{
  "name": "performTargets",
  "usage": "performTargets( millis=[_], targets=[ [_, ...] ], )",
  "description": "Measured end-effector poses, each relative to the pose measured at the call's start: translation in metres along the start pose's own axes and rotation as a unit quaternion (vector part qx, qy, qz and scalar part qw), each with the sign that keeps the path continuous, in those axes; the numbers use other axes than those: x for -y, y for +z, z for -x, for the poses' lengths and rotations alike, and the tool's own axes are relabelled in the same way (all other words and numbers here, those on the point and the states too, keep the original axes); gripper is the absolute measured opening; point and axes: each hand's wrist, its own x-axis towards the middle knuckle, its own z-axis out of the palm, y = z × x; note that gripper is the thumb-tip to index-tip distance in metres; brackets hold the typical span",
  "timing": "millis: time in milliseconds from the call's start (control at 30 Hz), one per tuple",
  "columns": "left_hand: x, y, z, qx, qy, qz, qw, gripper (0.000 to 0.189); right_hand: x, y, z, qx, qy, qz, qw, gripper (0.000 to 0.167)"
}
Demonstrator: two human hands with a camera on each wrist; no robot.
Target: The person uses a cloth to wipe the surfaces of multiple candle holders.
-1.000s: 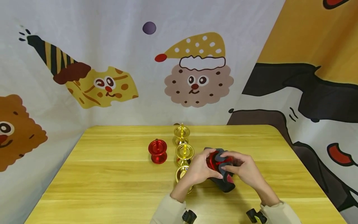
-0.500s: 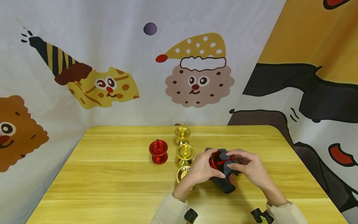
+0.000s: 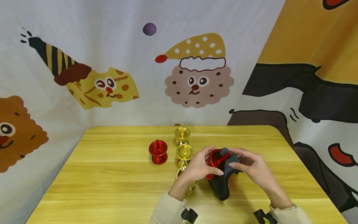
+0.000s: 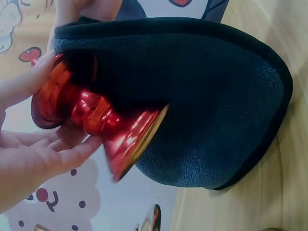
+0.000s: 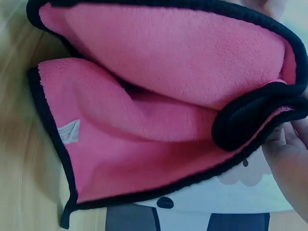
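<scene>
- Steadying of red candle holder (image 4: 96, 113) is being done by left hand (image 3: 199, 165), clamped on its dish (image 4: 50, 91) end; it's being held tilted over worktop (image 3: 112, 186), right of gold holders (image 3: 185, 152).
- Cloth (image 4: 216, 106) is being pinched by right hand (image 3: 251, 166) near spike (image 3: 224, 159); light pressure there is probably being called for.
- Gloss is being shown by metal-like flared base (image 4: 132, 137); plush, pink-backed, black-edged cloth is being bent.

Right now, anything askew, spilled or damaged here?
Nothing stands out. The tilted red holder is simply in the left hand, with the cloth against it. The other red one and two gold holders stand upright; the nearest gold one is partly hidden.
</scene>
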Motion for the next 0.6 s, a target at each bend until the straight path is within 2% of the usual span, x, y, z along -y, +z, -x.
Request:
performTargets(
  millis=[100, 200, 367, 467, 600],
  targets=[
    [-0.001, 0.002, 0.001, -0.004, -0.005, 0.000, 1.0000, 0.074, -0.002, 0.005, -0.001, 0.024, -0.003, 0.009, 0.9997, 0.040],
    [0.000, 0.005, 0.001, 0.001, -0.005, 0.009, 0.9999, 0.069, -0.003, 0.006, -0.001, 0.049, -0.003, -0.004, 0.9988, 0.038],
    [0.003, 0.006, 0.003, 0.016, 0.003, -0.021, 0.9997, 0.064, -0.007, 0.010, -0.002, 0.085, -0.033, -0.046, 0.9948, 0.032],
    [0.002, 0.005, 0.004, 0.022, 0.008, -0.042, 0.9988, 0.064, -0.010, 0.011, -0.003, 0.092, -0.045, -0.063, 0.9928, 0.028],
    [0.001, 0.005, 0.003, 0.031, 0.014, -0.064, 0.9974, 0.064, -0.011, 0.011, -0.002, 0.086, -0.035, -0.067, 0.9934, 0.024]
  ],
)
